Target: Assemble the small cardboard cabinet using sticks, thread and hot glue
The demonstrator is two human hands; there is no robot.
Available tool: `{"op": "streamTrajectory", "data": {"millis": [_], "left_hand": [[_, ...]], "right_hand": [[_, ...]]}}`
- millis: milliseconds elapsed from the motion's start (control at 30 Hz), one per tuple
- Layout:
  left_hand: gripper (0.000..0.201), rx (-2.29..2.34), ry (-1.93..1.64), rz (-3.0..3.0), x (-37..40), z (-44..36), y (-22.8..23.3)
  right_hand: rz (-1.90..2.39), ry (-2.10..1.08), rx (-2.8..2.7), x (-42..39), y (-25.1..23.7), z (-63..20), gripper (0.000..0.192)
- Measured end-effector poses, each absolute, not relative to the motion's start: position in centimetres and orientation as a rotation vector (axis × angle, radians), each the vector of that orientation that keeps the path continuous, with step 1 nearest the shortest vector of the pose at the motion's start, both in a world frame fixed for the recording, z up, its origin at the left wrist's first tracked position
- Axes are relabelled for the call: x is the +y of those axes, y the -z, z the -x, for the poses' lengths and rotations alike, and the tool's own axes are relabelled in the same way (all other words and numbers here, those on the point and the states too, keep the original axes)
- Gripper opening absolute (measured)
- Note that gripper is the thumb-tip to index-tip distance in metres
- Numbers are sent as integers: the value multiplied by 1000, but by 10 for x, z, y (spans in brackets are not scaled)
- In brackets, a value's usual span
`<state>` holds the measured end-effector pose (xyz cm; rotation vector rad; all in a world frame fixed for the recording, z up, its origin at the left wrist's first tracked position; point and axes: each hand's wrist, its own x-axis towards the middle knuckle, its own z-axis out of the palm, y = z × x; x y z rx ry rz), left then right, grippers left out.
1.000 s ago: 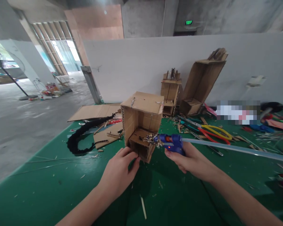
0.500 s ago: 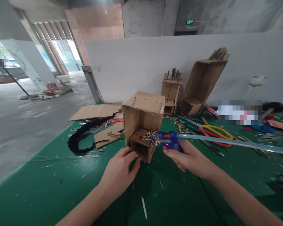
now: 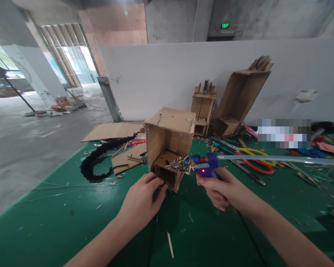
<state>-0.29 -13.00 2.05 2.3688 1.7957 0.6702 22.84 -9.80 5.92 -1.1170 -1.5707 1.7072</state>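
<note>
L hand steadies cardboard model house at its base, grip loose; R hand grips blue glue gun, nozzle at house opening.

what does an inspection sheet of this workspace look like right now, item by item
surface: green mat, littered with splinters and card scraps
job's things: open-fronted cardboard box standing upright; blue glue gun, red light on, nozzle at the box's inner shelf, clear glue stick running out of its back
clutter: flat cardboard, black braid, red and yellow pliers, two more cardboard models by the wall
grips: left hand steadies the box's lower front corner; right hand shut on the glue gun
cables: black cord running down from under the right hand
surroundings: white partition, concrete floor, windows at left
</note>
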Motion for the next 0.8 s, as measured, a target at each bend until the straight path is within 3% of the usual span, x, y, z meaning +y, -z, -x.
{"op": "streamTrajectory", "data": {"millis": [333, 800], "left_hand": [[22, 1797, -665, -2334, -129, 2, -22], [22, 1797, -703, -2354, -130, 3, -21]], "right_hand": [[1184, -1488, -1716, -97, -56, -225, 28], [1147, -1550, -1635, -96, -51, -227, 33]]}}
